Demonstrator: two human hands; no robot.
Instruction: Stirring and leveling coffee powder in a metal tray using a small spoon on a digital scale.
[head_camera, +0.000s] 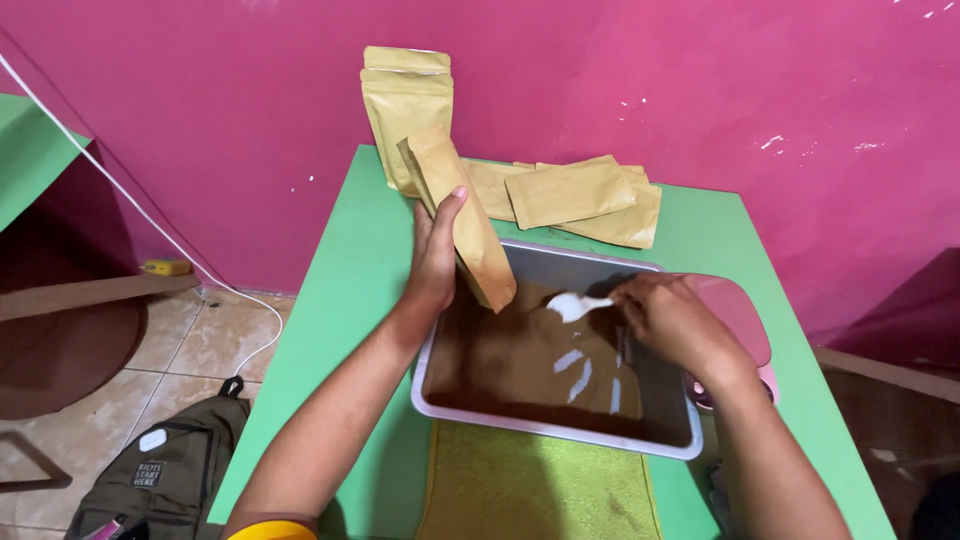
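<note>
one tan kraft pouch (462, 214), tilted, mouth down over the metal tray (560, 425) of brown powder (510, 355); left hand (436, 252) grips it. right hand (668, 318) closed on white plastic spoon (574, 305).

tilted kraft pouch (468, 225), white spoon (573, 305)

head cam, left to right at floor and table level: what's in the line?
Olive backpack → left hand holding a kraft pouch → white spoon → right hand → pink scale.
</note>
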